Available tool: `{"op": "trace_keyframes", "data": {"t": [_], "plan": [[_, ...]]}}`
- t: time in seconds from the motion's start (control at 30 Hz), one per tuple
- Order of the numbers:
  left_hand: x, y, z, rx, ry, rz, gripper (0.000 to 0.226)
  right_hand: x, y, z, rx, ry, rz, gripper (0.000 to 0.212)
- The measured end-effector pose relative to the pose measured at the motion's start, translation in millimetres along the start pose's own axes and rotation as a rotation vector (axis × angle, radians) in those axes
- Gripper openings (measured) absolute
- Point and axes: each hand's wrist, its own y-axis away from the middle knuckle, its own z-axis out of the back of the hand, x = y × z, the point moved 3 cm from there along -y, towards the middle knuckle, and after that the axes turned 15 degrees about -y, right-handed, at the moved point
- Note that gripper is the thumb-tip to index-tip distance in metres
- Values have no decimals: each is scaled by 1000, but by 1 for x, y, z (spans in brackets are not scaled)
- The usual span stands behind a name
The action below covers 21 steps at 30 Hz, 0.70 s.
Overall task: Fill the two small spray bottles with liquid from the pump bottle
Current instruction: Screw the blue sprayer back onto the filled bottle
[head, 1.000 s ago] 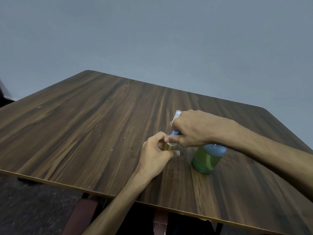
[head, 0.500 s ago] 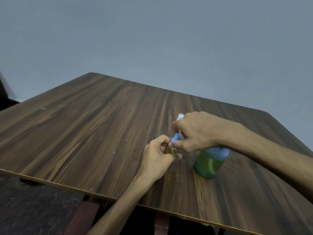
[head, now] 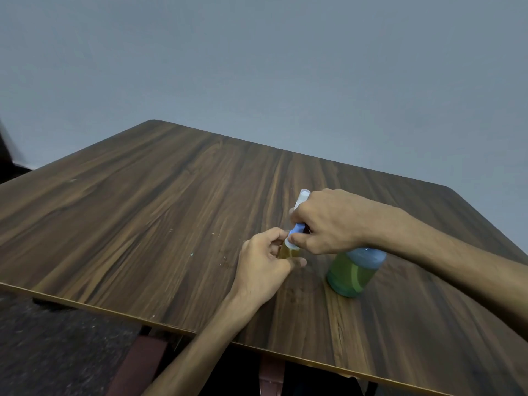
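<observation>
A small spray bottle [head: 288,251] holding yellowish liquid stands on the wooden table [head: 143,224], gripped by my left hand [head: 264,260] around its body. My right hand [head: 328,221] curls around the bottle's blue spray top [head: 297,228], whose clear cap [head: 303,195] pokes out above my fingers. Just to the right, partly hidden under my right wrist, stands a larger bottle [head: 353,271] with green liquid and a blue upper part; its top is hidden. I see no second small spray bottle.
Small specks of debris [head: 192,254] lie on the table left of my hands. The table's near edge [head: 114,310] runs diagonally below my left forearm, with dark floor and a reddish chair part [head: 137,364] beneath. A plain grey wall fills the background.
Both hands stay on the small bottle; my right hand's grip on the blue top has shifted slightly. The view has tilted a little, so everything sits somewhat lower in the frame.
</observation>
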Motion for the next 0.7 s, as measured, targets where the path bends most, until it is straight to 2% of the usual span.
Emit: {"op": "trace_keyframes", "data": {"t": [0.2,0.33,0.43,0.5,0.57,0.63,0.7], "plan": [[-1,2,1,-46,-37,-2,34,-6,-5,-6,27,-194,-165,47],[-1,1,1,-63,-52,-13,34,-3,-4,-9,5,-182,-226,45],[-1,4,1,-109,-98,-40,33,-4,2,-8,-26,-175,-262,55],[-2,3,2,-153,-154,-71,38,-4,10,-6,-136,-255,-268,60],[-1,0,7,-185,-228,-85,40,0,17,-4,-295,-360,-258,53],[1,-5,12,-196,-319,-71,33,7,23,-11,-412,-473,-262,50],[3,-8,17,-199,-378,-52,17,16,24,-30,-440,-592,-272,63]]}}
